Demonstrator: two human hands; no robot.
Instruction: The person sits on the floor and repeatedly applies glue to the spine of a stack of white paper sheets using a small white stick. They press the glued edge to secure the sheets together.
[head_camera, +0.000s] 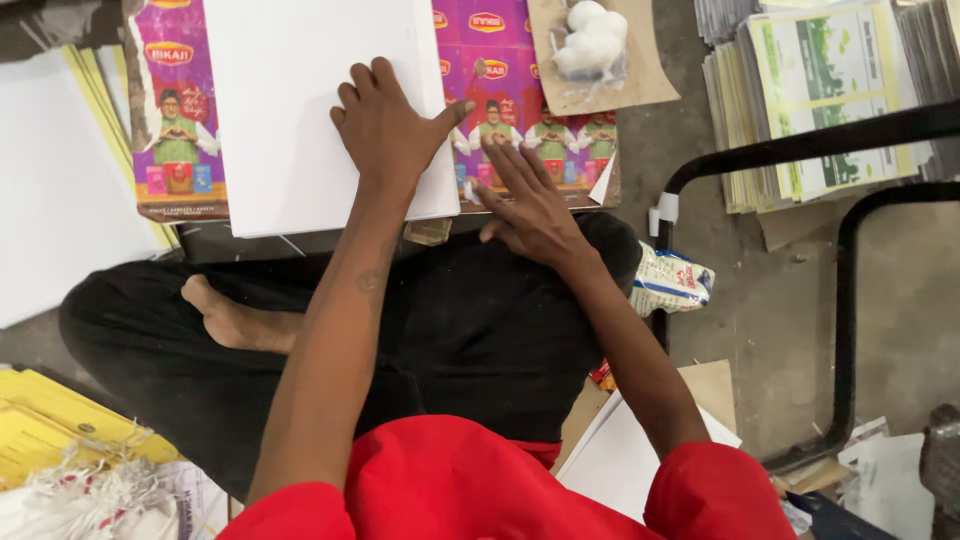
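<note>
Grey concrete floor, seen from above, with crossed legs in black trousers and a bare foot (235, 320). Purple printed sheet (175, 120) on the floor ahead, white card (300, 100) lying on top of it. Left hand (390, 130) flat on the card's lower right part, fingers together, thumb spread. Right hand (530, 205) just right of the card, fingers spread, fingertips on the purple sheet. White lumps on brown card (595, 45) farther right; stacked green-and-white prints (820, 90) well right, beyond black tubing (800, 145).

matt white card sheet (300, 100), glossy printed cardboard (175, 120)
</note>
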